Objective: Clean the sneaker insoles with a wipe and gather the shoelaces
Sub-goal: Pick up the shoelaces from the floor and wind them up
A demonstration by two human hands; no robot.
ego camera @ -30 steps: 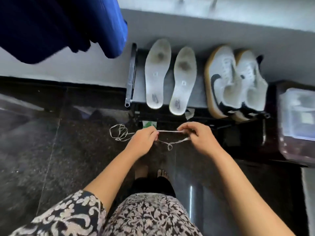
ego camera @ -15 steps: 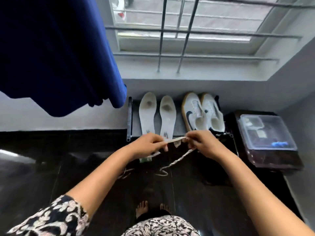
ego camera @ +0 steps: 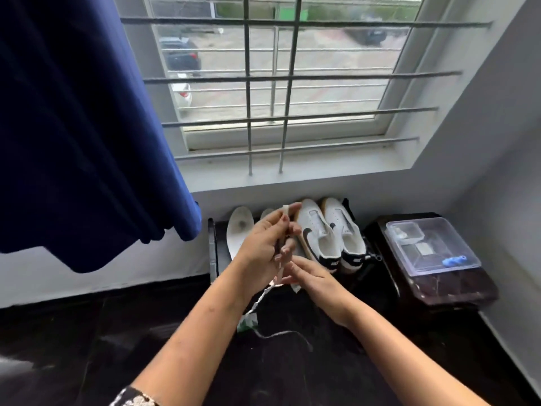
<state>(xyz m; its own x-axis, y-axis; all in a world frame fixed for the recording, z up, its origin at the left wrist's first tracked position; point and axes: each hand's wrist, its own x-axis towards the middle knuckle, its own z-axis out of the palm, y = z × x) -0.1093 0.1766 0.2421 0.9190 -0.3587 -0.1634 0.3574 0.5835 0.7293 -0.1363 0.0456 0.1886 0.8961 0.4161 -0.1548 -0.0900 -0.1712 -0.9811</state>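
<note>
My left hand (ego camera: pixel 265 244) is raised in front of the insoles and grips a white shoelace (ego camera: pixel 263 297), its end sticking up above my fingers. My right hand (ego camera: pixel 310 276) sits just below and pinches the same lace. The rest of the lace trails down to the dark floor. Two white insoles (ego camera: pixel 240 230) lie on a low dark rack (ego camera: pixel 213 250) under the window; my left hand hides most of the right one. The white sneakers (ego camera: pixel 328 232) with black swoosh and gum soles stand to the right of them.
A small green-and-white wipe packet (ego camera: pixel 247 323) lies on the floor under my hands. A clear lidded plastic box (ego camera: pixel 430 247) sits on a dark stool at the right. A blue curtain (ego camera: pixel 82 127) hangs at the left. A barred window (ego camera: pixel 278 83) is ahead.
My hands went from holding the lace stretched sideways between them to one above the other, left hand raised. The view tilted up from the floor to the window.
</note>
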